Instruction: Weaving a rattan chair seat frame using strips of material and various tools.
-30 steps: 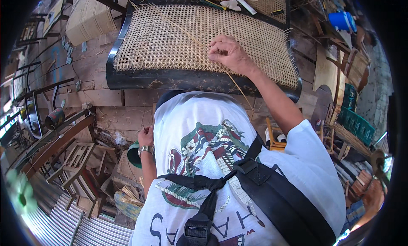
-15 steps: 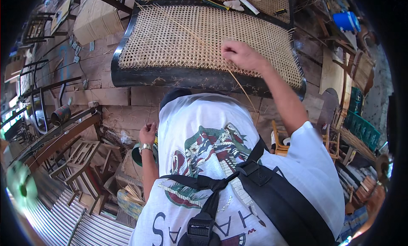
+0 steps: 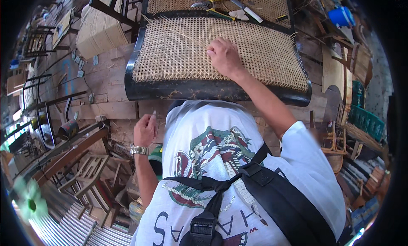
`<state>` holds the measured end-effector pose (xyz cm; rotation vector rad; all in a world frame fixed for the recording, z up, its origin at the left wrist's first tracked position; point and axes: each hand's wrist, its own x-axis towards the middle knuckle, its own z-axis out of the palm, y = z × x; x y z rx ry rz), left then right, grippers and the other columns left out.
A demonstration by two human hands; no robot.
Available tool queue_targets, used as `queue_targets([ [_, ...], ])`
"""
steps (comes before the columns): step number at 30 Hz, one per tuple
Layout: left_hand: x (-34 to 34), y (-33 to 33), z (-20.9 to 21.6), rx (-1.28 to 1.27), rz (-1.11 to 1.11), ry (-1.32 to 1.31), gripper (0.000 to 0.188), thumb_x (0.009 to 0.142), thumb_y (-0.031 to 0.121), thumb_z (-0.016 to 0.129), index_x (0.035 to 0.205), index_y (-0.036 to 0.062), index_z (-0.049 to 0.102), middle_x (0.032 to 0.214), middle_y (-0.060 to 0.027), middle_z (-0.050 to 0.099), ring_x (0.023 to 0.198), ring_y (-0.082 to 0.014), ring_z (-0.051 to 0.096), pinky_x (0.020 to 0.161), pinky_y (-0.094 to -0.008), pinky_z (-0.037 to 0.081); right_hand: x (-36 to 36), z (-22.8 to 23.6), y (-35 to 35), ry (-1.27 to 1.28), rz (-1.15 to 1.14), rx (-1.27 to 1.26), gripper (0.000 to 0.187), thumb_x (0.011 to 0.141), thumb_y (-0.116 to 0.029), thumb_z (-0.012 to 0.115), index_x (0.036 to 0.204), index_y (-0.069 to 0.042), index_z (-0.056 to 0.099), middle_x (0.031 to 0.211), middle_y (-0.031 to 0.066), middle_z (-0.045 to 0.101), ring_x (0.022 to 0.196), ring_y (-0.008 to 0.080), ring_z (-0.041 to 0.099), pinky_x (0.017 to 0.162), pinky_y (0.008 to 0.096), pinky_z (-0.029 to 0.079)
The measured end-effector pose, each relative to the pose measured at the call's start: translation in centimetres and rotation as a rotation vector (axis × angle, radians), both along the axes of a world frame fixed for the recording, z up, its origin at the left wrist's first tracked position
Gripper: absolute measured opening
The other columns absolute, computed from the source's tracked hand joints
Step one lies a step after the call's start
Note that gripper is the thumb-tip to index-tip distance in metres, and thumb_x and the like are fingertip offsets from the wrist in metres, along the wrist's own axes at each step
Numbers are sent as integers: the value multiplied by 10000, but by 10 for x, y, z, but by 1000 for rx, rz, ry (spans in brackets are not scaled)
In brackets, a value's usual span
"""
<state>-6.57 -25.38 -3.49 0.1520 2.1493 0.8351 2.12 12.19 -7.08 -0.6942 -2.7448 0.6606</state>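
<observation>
A woven cane panel (image 3: 170,55) in a black frame (image 3: 187,91) lies before me, with open holes and criss-crossing strands. Over its middle, my right hand (image 3: 225,57) is closed, fingers curled down. A pale cane strand (image 3: 185,35) runs from the upper left of the weave into that hand; its grip covers the strand's end. My left hand (image 3: 145,129), a metal watch (image 3: 139,150) on its wrist, hangs left of my body, below the frame's near edge. Its fingers are pinched together, and a small pale tip shows above them, too small to name.
On the panel's far part lie yellow-handled pruning shears (image 3: 208,5), a knife (image 3: 252,14) and a white lump (image 3: 239,14). A cardboard box (image 3: 100,27) stands at far left. Wooden chair frames (image 3: 87,169), a green bucket (image 3: 156,161) and a blue bucket (image 3: 341,17) surround me.
My right hand has moved left over the panel, and the strand's loose end near the front edge no longer shows. My left hand has risen slightly. The view has shifted.
</observation>
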Motion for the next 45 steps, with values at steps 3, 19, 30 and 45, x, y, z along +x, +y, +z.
queue_targets([
  [3,-37,45,29,224,-97,-14,256,1015,237,597,972,-10,651,646,-35,609,516,-78,540,491,-288,443,0,-4,7,8,-116,-271,173,930,-262,703,936,-92,672,948,56,665,908,223,631,803,405,495],
  [19,11,262,5,430,-1386,430,199,960,135,535,1072,-22,586,1466,-366,388,750,-384,722,630,-468,592,168,144,48,1205,-984,-1016,61,964,-122,670,946,-64,671,855,23,660,789,169,621,807,416,533],
  [30,-23,244,52,451,-1318,393,152,903,130,589,1027,135,676,1050,-87,684,723,-283,696,617,-394,572,54,36,27,-201,-273,-524,168,879,-189,707,930,-29,706,803,71,665,743,160,633,702,326,514],
  [45,-86,327,-1,-38,-1466,399,372,988,405,576,921,72,728,828,-164,711,751,-321,693,668,-455,533,51,39,37,-252,-385,-538,251,815,-230,708,940,-16,746,816,110,739,727,196,693,708,330,539],
])
